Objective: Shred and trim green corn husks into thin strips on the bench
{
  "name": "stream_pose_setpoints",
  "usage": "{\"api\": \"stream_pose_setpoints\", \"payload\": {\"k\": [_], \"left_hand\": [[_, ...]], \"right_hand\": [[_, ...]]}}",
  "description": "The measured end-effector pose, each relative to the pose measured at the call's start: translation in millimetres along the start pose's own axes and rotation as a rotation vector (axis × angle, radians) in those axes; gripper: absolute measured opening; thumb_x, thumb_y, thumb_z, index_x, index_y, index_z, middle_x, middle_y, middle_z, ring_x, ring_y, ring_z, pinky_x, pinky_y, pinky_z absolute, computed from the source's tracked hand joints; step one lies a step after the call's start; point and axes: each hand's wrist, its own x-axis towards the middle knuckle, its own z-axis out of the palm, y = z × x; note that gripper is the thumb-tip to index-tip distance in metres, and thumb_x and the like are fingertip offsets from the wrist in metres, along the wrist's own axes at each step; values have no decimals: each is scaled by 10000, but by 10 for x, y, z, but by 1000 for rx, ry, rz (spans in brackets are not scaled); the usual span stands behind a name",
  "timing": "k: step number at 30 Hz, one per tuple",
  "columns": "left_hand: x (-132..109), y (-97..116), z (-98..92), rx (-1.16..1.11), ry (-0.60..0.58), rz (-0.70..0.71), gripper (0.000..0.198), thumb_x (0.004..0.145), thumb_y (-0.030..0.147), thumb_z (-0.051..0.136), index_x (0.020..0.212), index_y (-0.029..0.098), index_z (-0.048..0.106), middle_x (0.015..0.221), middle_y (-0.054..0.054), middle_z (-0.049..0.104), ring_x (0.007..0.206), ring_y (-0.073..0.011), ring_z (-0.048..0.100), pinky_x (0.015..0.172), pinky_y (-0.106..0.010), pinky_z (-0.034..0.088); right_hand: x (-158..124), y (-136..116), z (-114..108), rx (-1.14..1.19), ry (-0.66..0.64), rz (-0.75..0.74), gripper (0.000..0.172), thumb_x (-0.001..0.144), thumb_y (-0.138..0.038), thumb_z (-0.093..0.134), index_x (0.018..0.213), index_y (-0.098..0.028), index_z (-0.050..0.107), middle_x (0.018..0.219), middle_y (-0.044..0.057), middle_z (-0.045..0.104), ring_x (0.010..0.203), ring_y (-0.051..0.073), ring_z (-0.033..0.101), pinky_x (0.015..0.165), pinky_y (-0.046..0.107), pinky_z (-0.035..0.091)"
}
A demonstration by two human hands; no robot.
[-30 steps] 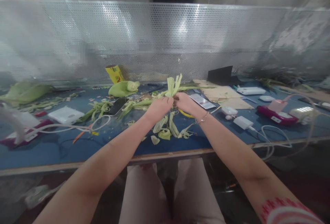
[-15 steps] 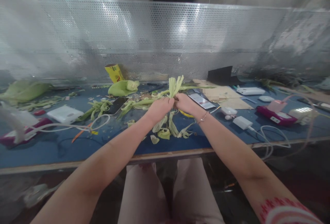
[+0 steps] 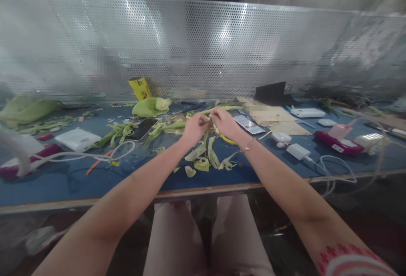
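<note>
My left hand (image 3: 196, 128) and my right hand (image 3: 223, 122) meet fingertip to fingertip over the middle of the table. Both are closed in a pinch on corn husk strips; my fingers hide most of the held part. Pale husk pieces (image 3: 212, 154) lie below my hands toward the table's edge. Behind and left of my left hand are more shredded husk strips (image 3: 171, 127). A yellow ring-shaped thing (image 3: 227, 139), partly covered, lies under my right hand. A phone with a lit screen (image 3: 249, 124) sits just right of that hand.
A dark phone (image 3: 144, 129), a green husk bundle (image 3: 149, 107) and a yellow packet (image 3: 139, 88) lie to the left. White chargers (image 3: 298, 151) with cables, a purple power strip (image 3: 339, 142) and cardboard (image 3: 272, 116) are to the right. A perforated metal screen (image 3: 218, 47) stands behind.
The pale husk strips that stood up above my hands no longer show there. My hands have turned, with the left fingers drawn slightly apart from the right. The table things stay put.
</note>
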Motion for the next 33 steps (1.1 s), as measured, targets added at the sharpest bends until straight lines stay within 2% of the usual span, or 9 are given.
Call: {"api": "stream_pose_setpoints", "payload": {"k": [3, 6, 10, 14, 18, 24, 28, 33], "left_hand": [[2, 33, -3, -119, -23, -32, 151, 674, 175, 584, 754, 186, 456, 614, 25, 610, 569, -145, 629, 602, -266, 478], [1, 44, -11, -125, -16, -28, 134, 664, 166, 588, 749, 176, 484, 641, 12, 628, 575, -144, 635, 619, -272, 491], [-10, 27, -20, -50, 4, 1, 65, 675, 157, 542, 739, 162, 542, 653, 0, 636, 589, -138, 629, 631, -271, 494], [-19, -14, -28, 110, 28, 52, 115, 681, 152, 502, 749, 155, 595, 652, -15, 647, 640, -155, 629, 635, -274, 487], [-16, -57, -21, 135, 5, 53, 131, 686, 149, 497, 762, 148, 605, 650, -24, 648, 635, -169, 634, 637, -291, 496], [-8, -49, -4, 129, 28, 88, 71, 685, 183, 559, 726, 141, 599, 688, -39, 656, 672, -176, 629, 669, -306, 503], [-1, -2, -23, 117, 19, 80, 76, 701, 194, 549, 740, 141, 586, 664, -25, 644, 630, -159, 624, 633, -285, 493], [14, 31, -40, 76, 28, 68, 83, 697, 179, 557, 761, 142, 596, 740, -41, 676, 651, -142, 623, 656, -273, 497]], "right_hand": [[2, 31, -2, 42, 24, -47, 84, 790, -225, 414, 727, -189, 457, 742, 6, 517, 705, 135, 462, 698, 266, 364], [-7, 12, -7, 58, -6, -18, 88, 796, -216, 415, 722, -188, 453, 733, 1, 519, 697, 131, 469, 689, 260, 363], [-22, -29, 0, 30, -73, 42, 111, 803, -192, 437, 697, -180, 469, 699, 1, 541, 675, 125, 485, 672, 254, 363], [-33, -23, 6, 16, -146, 70, 140, 790, -250, 525, 679, -168, 498, 702, 18, 587, 662, 128, 522, 644, 252, 375], [-36, 3, -16, 17, -161, 85, 172, 763, -266, 554, 632, -164, 508, 647, 4, 569, 631, 126, 509, 628, 259, 369], [-37, 41, -20, 416, -156, 120, 130, 715, -282, 585, 697, -156, 561, 645, -27, 530, 589, 90, 458, 614, 247, 384], [-44, 80, 50, 688, -179, 138, 227, 678, -367, 664, 743, -169, 574, 646, -39, 521, 561, 78, 440, 571, 236, 389], [-62, 110, 79, 937, -202, 139, 296, 657, -416, 705, 823, -209, 576, 654, -52, 497, 588, 82, 460, 576, 224, 394]]}}
